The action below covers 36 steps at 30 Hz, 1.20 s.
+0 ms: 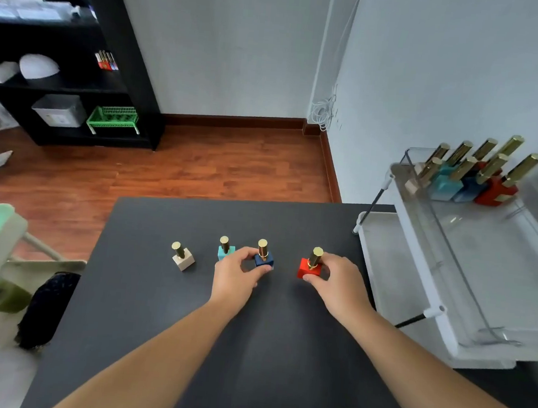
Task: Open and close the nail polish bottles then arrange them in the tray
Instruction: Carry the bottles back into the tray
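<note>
Head cam: left hand (235,277) grip pinching navy polish bottle (264,259), right hand (335,283) grip wrapped round red polish bottle (309,268), both upright on black tabletop (153,324). Teal bottle (225,251), beige bottle (183,259) standing left. Clear tray (471,254) off right, already eight bottles inside.

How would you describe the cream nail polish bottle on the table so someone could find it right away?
Look at the dark table in front of the person, where four gold-capped bottles stand in a row. The cream bottle is at the far left end, beside the turquoise bottle. It alone is pale, and no hand touches it.
</note>
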Motion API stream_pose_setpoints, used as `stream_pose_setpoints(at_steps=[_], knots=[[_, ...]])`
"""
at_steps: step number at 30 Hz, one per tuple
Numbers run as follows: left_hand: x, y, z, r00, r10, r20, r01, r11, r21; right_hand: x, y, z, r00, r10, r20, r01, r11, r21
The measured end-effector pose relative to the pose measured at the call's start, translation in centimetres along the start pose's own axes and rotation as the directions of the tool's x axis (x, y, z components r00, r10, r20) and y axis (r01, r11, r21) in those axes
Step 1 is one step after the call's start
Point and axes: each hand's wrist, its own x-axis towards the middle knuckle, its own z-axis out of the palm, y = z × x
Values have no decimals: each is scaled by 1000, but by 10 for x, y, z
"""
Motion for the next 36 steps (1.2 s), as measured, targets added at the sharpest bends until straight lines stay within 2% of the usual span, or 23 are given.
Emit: stream_pose_setpoints(at_steps=[4, 9, 13, 17, 22, 26, 31, 36], knots=[[7, 50, -17, 992, 117, -42, -118, 993, -21, 9, -34, -42, 995, -68, -77, 72, 996, 59], [19, 147, -30, 938, 340, -73, -339, 940, 22, 18, -72, -126, 961, -161, -226, 182, 980, 77], [16, 218, -13, 874, 486, -7, -486, 874, 10, 17, -66, -198, 931, -150, -332, 187, 979, 80], [8, 262, 26, 827, 552, 108, -555, 832, -7, 6, -27, -251, 935, -78, -346, 108, 992, 67], [-5, 283, 90, 763, 594, 254, -617, 787, 13, -6, 31, -283, 929, -15, -369, 33, 999, 41], [-10, 284, 132, 730, 587, 350, -658, 742, 129, 2, 65, -289, 958, 28, -286, -33, 999, -13], [-9, 283, 169, 792, 507, 339, -608, 704, 368, 22, 94, -287, 979, 93, -179, -120, 982, -143], [-6, 287, 191, 805, 457, 378, -592, 664, 457, 38, 109, -279, 990, 99, -105, -112, 985, -133]])
